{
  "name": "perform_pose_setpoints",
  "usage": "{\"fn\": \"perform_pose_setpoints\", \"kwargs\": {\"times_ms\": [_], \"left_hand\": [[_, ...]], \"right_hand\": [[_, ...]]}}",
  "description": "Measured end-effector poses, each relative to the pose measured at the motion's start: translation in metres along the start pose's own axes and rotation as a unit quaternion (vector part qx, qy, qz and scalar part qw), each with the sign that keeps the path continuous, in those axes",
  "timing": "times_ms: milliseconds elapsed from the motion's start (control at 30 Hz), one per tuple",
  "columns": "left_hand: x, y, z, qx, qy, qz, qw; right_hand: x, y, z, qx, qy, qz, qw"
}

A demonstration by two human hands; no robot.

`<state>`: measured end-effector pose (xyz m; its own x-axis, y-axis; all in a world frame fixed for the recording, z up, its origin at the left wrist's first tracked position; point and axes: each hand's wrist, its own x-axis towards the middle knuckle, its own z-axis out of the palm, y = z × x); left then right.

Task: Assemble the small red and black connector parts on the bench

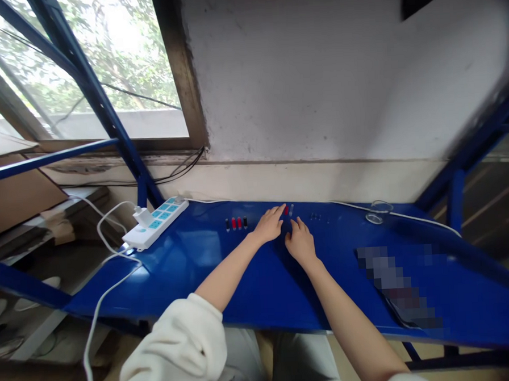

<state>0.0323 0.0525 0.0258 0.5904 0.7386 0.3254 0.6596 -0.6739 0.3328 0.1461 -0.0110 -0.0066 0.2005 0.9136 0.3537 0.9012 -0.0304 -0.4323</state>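
On the blue table my left hand (269,226) reaches forward with its fingers stretched out. Its index fingertip is at a small red cylinder (286,210); whether it presses on it I cannot tell. Right beside that piece lies a small clear tube (292,209). My right hand (300,239) is just nearer to me, fingers apart and pointing at these two pieces, with nothing visible in it. To the left of my hands stands a short row: a dark cylinder (227,225), red cylinders (234,223) and a black cylinder (245,221), each with a pale lower end.
Several tiny clear pieces (315,216) lie right of my hands. Farther right are a clear round dish or lid (374,218) and a dark flat item (396,285), pixelated. A white power strip (156,224) with a plugged-in cable sits at left. A wall (309,96) bounds the back.
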Motion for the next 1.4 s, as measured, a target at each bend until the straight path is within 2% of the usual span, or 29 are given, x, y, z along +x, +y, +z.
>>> {"fn": "perform_pose_setpoints", "kwargs": {"times_ms": [100,200,367,600,767,933,1133,1233,1400], "left_hand": [[0.011,0.001,0.019,0.012,-0.01,-0.056,0.998],[0.02,0.0,0.027,0.022,0.0,-0.086,0.996],[0.032,-0.003,0.034,0.04,-0.016,-0.088,0.995],[0.035,-0.001,0.03,0.043,0.055,-0.086,0.994],[0.013,-0.001,0.021,-0.062,0.127,-0.112,0.984],[-0.026,0.001,0.007,-0.227,0.187,-0.138,0.946],[-0.057,0.004,-0.011,-0.309,0.221,-0.165,0.91],[-0.064,0.004,-0.011,-0.334,0.237,-0.172,0.896],[-0.07,0.005,0.0,-0.369,0.248,-0.18,0.878]], "right_hand": [[-0.001,-0.001,-0.002,-0.015,-0.013,0.015,1.0],[-0.002,-0.001,-0.001,-0.023,-0.025,0.015,0.999],[0.0,0.0,0.001,-0.04,-0.022,0.01,0.999],[0.0,0.003,0.004,-0.041,-0.041,0.015,0.998],[0.005,0.006,0.012,-0.039,-0.058,0.026,0.997],[0.018,0.005,0.019,-0.04,-0.1,0.057,0.993],[0.033,0.003,0.028,-0.056,-0.126,0.093,0.986],[0.041,0.004,0.033,-0.058,-0.128,0.104,0.985],[0.048,0.006,0.037,-0.05,-0.107,0.088,0.989]]}}
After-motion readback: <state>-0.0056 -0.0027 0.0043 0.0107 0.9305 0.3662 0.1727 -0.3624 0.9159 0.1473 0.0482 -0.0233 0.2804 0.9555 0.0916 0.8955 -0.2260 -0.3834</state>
